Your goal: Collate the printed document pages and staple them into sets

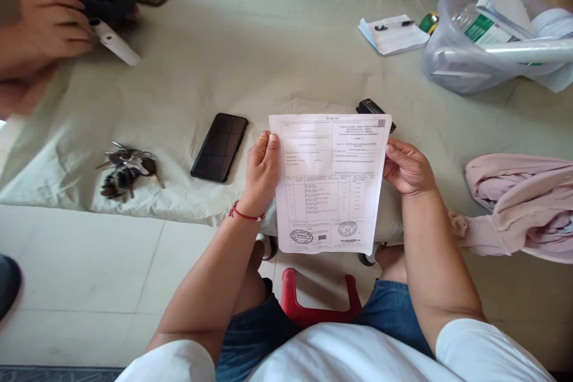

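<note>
The surface, draped in pale green cloth, has a tiled floor beneath its near edge. The fingers of the left hand pinch one side of a certificate of origin; those of the right hand pinch the other, holding it up at that edge, printed side showing. Near the left hand lies a black smartphone, then a bunch of keys. Pink fabric sits rightward, with a translucent plastic tub beyond.
</note>
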`<state>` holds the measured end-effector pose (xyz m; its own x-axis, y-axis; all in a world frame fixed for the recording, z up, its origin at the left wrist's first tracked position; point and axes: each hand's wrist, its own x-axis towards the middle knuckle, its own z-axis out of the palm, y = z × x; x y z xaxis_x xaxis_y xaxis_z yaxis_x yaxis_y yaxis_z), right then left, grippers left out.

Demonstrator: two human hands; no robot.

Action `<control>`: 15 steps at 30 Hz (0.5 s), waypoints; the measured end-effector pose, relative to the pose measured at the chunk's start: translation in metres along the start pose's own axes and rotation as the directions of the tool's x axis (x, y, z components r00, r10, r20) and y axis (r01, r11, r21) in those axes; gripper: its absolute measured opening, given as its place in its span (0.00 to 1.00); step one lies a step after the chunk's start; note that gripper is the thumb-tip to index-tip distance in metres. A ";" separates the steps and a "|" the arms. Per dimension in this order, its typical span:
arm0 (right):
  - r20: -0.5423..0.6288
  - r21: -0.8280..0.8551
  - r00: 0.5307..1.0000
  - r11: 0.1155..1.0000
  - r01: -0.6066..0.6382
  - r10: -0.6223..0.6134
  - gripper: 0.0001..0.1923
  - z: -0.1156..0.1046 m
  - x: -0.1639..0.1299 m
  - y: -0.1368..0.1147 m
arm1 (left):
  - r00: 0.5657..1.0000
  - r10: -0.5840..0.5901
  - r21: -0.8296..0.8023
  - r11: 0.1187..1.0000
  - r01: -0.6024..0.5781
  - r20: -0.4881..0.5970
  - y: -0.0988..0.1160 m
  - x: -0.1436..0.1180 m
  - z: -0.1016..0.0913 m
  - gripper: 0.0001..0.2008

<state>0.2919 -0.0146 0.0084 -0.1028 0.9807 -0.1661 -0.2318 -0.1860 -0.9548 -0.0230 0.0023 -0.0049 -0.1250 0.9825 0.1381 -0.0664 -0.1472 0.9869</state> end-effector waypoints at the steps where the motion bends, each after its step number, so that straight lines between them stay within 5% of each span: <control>1: -0.004 -0.013 1.000 1.000 0.002 -0.002 0.22 0.001 0.000 0.000 | 1.000 0.003 0.003 1.000 -0.003 -0.003 0.000 0.000 0.000 0.25; 15: -0.210 -0.293 0.958 0.948 0.129 -0.195 0.22 0.014 0.018 0.019 | 0.994 0.070 0.163 0.985 -0.055 -0.084 -0.003 0.007 -0.005 0.31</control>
<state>0.2717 -0.0011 -0.0096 0.1496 0.9884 -0.0249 0.0502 -0.0327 -0.9982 -0.0281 0.0087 -0.0075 -0.2122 0.9568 0.1989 0.1032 -0.1805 0.9782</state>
